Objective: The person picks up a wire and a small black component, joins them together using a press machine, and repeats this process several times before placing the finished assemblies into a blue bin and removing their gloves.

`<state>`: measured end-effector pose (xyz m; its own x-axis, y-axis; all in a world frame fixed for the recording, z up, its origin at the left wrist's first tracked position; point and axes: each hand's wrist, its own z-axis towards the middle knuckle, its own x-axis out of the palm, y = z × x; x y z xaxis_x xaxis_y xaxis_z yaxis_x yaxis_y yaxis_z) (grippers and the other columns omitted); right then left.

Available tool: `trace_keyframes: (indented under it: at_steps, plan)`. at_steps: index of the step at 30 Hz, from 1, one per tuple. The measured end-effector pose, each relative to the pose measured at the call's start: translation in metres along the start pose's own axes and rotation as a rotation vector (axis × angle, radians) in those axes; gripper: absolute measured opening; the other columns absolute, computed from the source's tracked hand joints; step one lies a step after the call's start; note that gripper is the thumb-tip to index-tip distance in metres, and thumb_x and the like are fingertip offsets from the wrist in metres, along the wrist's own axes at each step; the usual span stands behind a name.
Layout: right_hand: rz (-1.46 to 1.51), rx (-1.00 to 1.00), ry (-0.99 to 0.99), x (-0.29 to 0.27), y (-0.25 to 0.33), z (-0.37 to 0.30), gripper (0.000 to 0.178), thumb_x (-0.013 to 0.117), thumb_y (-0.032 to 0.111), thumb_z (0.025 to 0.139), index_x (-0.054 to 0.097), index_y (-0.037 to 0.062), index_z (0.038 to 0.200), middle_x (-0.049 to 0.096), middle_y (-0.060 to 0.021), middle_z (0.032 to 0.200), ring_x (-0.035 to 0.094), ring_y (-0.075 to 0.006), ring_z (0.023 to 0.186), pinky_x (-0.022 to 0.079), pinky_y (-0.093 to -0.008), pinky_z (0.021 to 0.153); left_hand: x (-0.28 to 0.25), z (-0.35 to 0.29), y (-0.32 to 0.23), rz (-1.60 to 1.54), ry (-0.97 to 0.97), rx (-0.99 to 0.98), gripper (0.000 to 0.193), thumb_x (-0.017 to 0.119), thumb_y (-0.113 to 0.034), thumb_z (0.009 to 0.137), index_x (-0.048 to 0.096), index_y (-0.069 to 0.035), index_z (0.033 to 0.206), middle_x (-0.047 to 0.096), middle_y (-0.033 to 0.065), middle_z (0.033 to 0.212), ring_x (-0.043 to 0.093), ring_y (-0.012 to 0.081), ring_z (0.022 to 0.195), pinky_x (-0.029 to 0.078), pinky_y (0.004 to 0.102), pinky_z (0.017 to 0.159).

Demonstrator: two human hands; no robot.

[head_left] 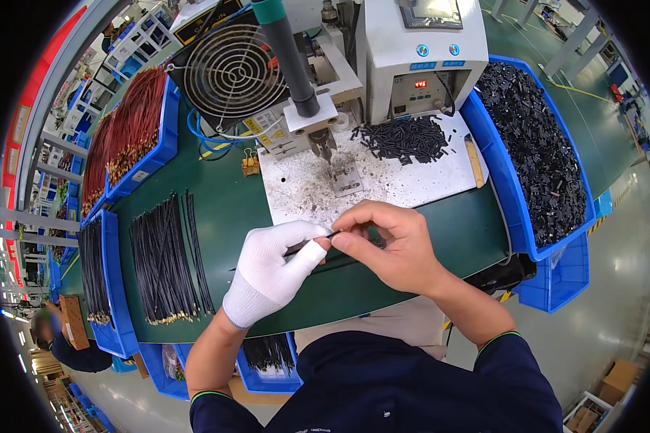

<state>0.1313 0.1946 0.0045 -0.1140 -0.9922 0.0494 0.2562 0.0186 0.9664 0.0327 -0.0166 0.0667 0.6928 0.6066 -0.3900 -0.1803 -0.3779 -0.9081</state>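
Observation:
My left hand [267, 270], in a white glove with bare fingertips, is closed on a thin black cable [332, 234]. My bare right hand [397, 245] pinches at the cable's end, its thumb and forefinger meeting the left fingertips. Whether a small part sits between the right fingers is hidden. Both hands are over the near edge of a white work plate [296, 195], in front of a bench machine's metal tip [323, 148]. On the plate lies a pile of short black tubes [412, 141].
Black cables with gold ends [162, 260] lie in rows on the green table [235, 191] at left. Blue bins there hold red cables [126, 133] and black cables [94, 270]. At right, a blue bin [583, 184] holds small black parts. A fan guard [235, 72] and control box [419, 86] stand behind.

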Motion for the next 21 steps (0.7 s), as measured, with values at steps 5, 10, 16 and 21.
trace_keyframes:
  at_steps: [5,10,16,21]
  plan:
    - [-0.045,-0.003,0.04,-0.001,0.0,0.0,0.015,0.081,0.002,0.105,0.078,-0.0035,0.119,0.077,-0.0054,0.109,0.068,-0.0091,0.096,0.053,-0.0275,0.082,0.002,-0.001,0.001,0.007,-0.023,0.041,0.019,0.076,-0.013,0.109,0.08,0.004,0.118,0.079,0.0089,0.089,0.074,0.0117,0.08,0.059,0.0292,0.074]
    - [0.124,0.016,-0.05,0.014,-0.011,-0.007,0.008,0.079,0.004,0.106,0.076,0.0005,0.113,0.075,-0.0013,0.099,0.064,-0.0074,0.086,0.051,-0.0271,0.076,0.009,-0.002,-0.003,-0.049,-0.035,0.033,0.019,0.076,-0.013,0.109,0.079,0.004,0.117,0.078,0.009,0.09,0.074,0.0117,0.08,0.058,0.0295,0.072]
    - [-0.109,0.072,0.084,-0.014,-0.001,-0.001,0.009,0.078,0.01,0.105,0.075,0.0016,0.105,0.075,-0.0031,0.097,0.066,-0.0118,0.081,0.052,-0.0303,0.072,0.004,0.004,-0.003,0.119,-0.077,0.15,0.014,0.076,-0.011,0.107,0.078,0.002,0.112,0.077,0.0132,0.09,0.076,0.0206,0.077,0.058,0.0326,0.072]
    - [-1.009,-0.029,-0.262,-0.081,-0.013,0.022,0.018,0.08,0.018,0.1,0.079,0.0011,0.106,0.078,-0.0144,0.104,0.075,-0.037,0.099,0.061,-0.0511,0.085,-0.001,0.014,0.014,0.388,-0.26,0.293,0.011,0.076,-0.008,0.103,0.078,-0.001,0.111,0.078,0.0179,0.092,0.078,0.0332,0.078,0.06,0.0391,0.072]
